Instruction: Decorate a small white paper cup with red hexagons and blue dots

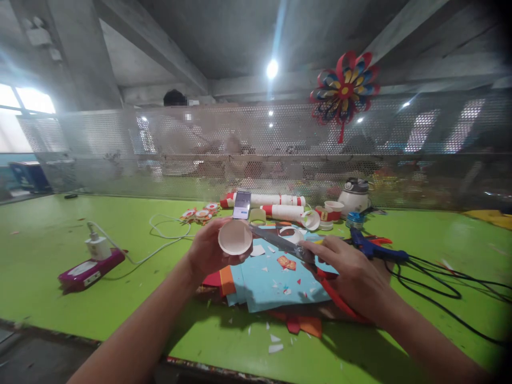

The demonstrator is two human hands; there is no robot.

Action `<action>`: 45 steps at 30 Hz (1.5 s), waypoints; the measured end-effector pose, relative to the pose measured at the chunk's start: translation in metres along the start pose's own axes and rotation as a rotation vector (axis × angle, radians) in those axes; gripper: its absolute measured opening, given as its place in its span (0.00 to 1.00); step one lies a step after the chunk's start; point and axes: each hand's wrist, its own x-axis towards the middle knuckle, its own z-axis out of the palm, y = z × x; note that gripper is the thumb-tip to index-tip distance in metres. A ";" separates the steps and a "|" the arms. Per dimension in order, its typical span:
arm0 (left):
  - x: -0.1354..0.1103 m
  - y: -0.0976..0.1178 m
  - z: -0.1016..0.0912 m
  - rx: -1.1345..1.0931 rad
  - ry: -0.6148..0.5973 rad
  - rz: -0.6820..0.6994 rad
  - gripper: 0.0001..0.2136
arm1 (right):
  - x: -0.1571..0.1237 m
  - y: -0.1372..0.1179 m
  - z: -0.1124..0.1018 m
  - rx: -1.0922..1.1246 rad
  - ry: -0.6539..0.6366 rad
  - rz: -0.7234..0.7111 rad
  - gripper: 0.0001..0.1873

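My left hand [208, 250] is closed around a white paper cup [234, 238], its base turned towards me. My right hand [352, 272] grips red-handled scissors [288, 246], whose long blades point left and reach the cup's edge. Both hands hover above a pile of blue, orange and red paper sheets [272, 282] on the green table [120, 298]. Small paper scraps lie around the pile.
Behind the pile are stacked red-and-white paper cups [280, 205], a propped phone [241, 205], a blue glue gun [372, 248] with black cables, and a white pot [354, 196]. At left a power strip [90, 266] with charger and white cable. A paper pinwheel [344, 90] hangs on the mesh screen.
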 end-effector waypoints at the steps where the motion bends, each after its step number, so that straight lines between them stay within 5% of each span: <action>1: 0.000 0.000 0.000 0.002 -0.003 -0.004 0.18 | 0.000 0.000 0.000 -0.015 -0.001 -0.004 0.28; 26: 0.002 -0.004 -0.007 0.020 0.031 -0.029 0.17 | -0.005 0.010 0.004 -0.135 -0.061 0.043 0.23; 45: 0.007 -0.009 -0.015 -0.023 -0.086 -0.082 0.23 | -0.004 0.011 0.005 -0.088 -0.051 0.035 0.25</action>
